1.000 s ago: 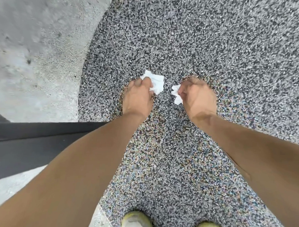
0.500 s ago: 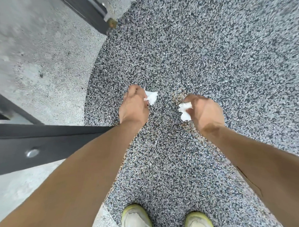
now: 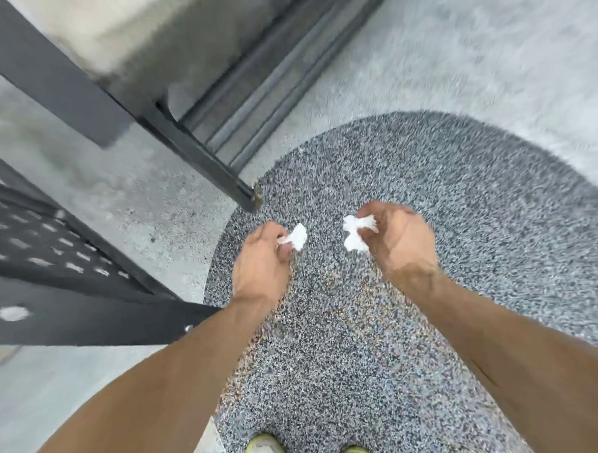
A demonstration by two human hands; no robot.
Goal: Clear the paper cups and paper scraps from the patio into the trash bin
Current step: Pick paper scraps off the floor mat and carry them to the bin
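2 hands above speckled mat (image 3: 427, 232): left hand (image 3: 262, 259) pinches paper scrap (image 3: 296, 238); right hand (image 3: 396, 241) pinches crumpled scrap (image 3: 355, 230).

I see open speckled mat (image 3: 429, 197) ahead and to the right. Dark metal frame (image 3: 198, 153) crowds the left, possibly furniture; it's blurred.
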